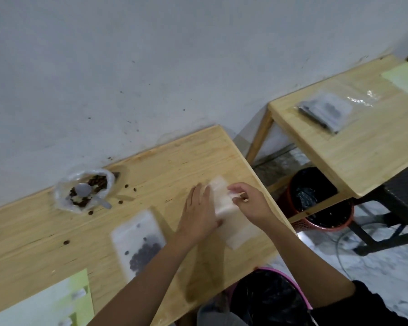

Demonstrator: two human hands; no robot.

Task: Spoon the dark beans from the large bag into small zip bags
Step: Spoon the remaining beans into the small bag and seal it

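The large clear bag of dark beans stands open at the back left of the wooden table, with a grey plastic spoon resting in it. A small zip bag holding some dark beans lies flat near the table's middle. To its right lies a stack of empty frosted zip bags. My left hand presses flat on the stack's left side. My right hand pinches the top bag near the stack's far end.
Loose beans are scattered near the large bag, one more at the left. A green sheet lies at the front left. A second table at the right carries filled bags. Two bins stand on the floor.
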